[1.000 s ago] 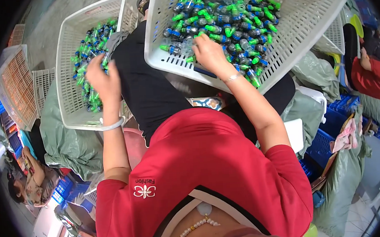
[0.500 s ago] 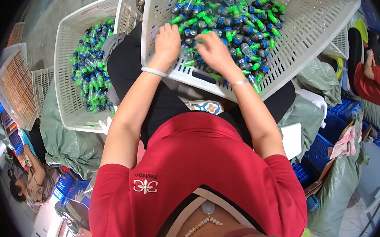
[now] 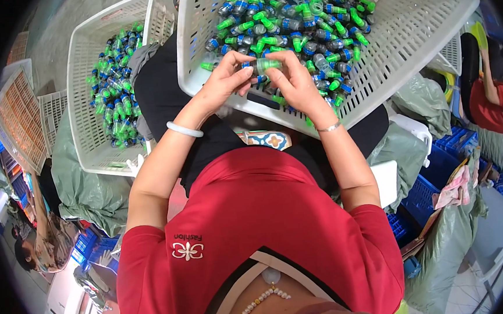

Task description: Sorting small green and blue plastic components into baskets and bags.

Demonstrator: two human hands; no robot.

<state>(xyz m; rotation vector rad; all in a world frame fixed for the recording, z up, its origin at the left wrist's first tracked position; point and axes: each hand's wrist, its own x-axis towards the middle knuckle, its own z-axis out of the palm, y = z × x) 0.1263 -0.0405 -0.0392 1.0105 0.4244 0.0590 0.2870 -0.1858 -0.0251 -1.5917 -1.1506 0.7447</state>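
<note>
Between my two hands is a small clear bottle-shaped piece with a bright green end and a blue band (image 3: 268, 64). My left hand (image 3: 226, 82) pinches its blue-banded side, and the fingers of my right hand (image 3: 296, 84) close on the green end. Both hands are over the near edge of a large white slotted crate (image 3: 408, 58), which rests tilted across my lap. Many similar small bottle-shaped pieces (image 3: 306, 25), with green, blue and clear parts, lie heaped inside it.
To my left a second white crate (image 3: 79, 110) holds more such pieces (image 3: 119, 84). Green plastic sacks (image 3: 87, 180) and blue baskets (image 3: 420, 197) stand around me. A grey chair (image 3: 495, 227) is at the right. Other people (image 3: 495, 102) sit at both sides.
My hands were apart over the heap, the right one blurred. They have come together nearer to me, with one bottle-shaped piece held between them. The crate has shifted slightly left.
</note>
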